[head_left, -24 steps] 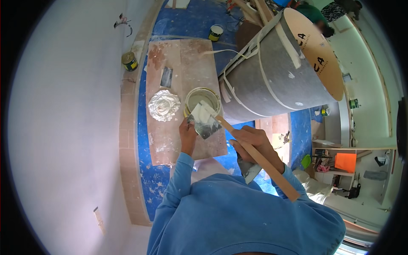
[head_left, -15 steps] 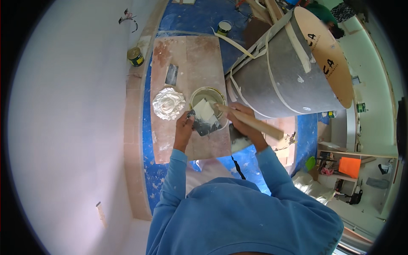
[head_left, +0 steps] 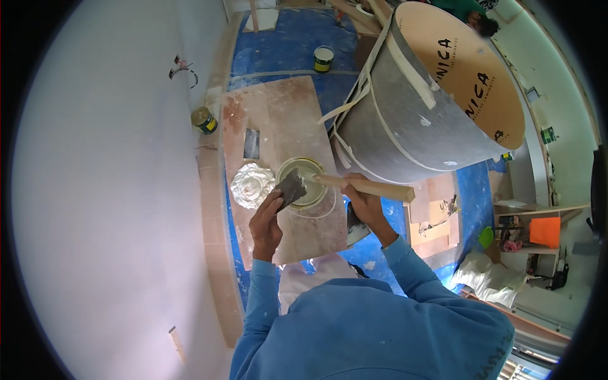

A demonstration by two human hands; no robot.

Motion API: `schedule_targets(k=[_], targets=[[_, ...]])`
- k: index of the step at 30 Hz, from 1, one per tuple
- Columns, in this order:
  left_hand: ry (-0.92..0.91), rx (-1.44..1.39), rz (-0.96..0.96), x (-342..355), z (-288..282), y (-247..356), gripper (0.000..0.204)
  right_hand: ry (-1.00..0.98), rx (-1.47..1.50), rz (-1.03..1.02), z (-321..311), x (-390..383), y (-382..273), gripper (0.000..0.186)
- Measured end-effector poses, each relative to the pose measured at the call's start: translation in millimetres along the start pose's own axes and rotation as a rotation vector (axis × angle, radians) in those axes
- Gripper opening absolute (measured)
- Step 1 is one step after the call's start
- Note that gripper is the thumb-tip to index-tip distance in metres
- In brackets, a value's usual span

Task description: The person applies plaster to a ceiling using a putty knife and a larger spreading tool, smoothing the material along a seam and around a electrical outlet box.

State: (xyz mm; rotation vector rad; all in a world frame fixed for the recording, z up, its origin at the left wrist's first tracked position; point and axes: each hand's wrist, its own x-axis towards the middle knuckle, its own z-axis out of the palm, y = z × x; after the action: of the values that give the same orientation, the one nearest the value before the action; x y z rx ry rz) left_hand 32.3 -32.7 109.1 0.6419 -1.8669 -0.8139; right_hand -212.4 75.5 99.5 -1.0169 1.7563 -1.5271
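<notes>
My left hand [head_left: 267, 231] is closed on a dark flat scraper blade [head_left: 291, 190], tilted over the near left of an open pail [head_left: 316, 199] of pale paste. My right hand [head_left: 367, 206] grips a wooden stick [head_left: 394, 192], whose far end reaches into the pail by the blade. Below that hand is a second dark blade [head_left: 356, 227]; whether my fingers also hold it is hidden. The pail stands on a stained board [head_left: 278, 107], beside a crumpled silver foil dish [head_left: 252, 185]. Another small dark plate [head_left: 251, 142] lies farther back on the board.
A large grey cylinder [head_left: 399, 126] with pale strips lies right of the board. Cans [head_left: 204, 120] stand left and behind, around blue floor covering [head_left: 285, 44]. A white wall [head_left: 107, 190] runs along the left. A person [head_left: 481, 22] is at upper right; a cluttered shelf [head_left: 538, 231] is at right.
The left blade has tilted, and the white paste that covered its face is mostly out of sight. The stick has swung flatter, its end now in the pail. The view has shifted slightly.
</notes>
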Motion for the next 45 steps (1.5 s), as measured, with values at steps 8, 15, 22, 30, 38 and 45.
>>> schedule_targets(k=[8,15,22,30,38,45], targets=[[0.551,-0.783,-0.378,-33.3,29.1,15.9,0.031,-0.024,0.074,0.254,8.0,15.9,5.5,0.035],[0.865,-1.090,-0.322,-63.9,-30.4,53.8,0.036,-0.450,0.457,1.212,-32.2,-42.5,54.1,0.079],[1.154,-0.801,-0.242,-162.9,-129.1,145.6,0.042,-0.712,0.454,1.301,50.0,-84.7,72.8,0.070],[1.541,-0.628,-0.242,-363.8,-185.6,281.4,0.035,-0.746,0.369,1.147,207.9,-228.3,4.5,0.044],[1.809,-0.217,-0.001,-535.0,-259.3,409.6,0.037,-1.459,0.741,1.326,303.1,-457.1,-117.9,0.035],[1.786,0.113,-0.023,-608.5,-326.9,452.5,0.029,-1.880,0.612,1.248,377.2,-622.7,-226.6,0.027]])
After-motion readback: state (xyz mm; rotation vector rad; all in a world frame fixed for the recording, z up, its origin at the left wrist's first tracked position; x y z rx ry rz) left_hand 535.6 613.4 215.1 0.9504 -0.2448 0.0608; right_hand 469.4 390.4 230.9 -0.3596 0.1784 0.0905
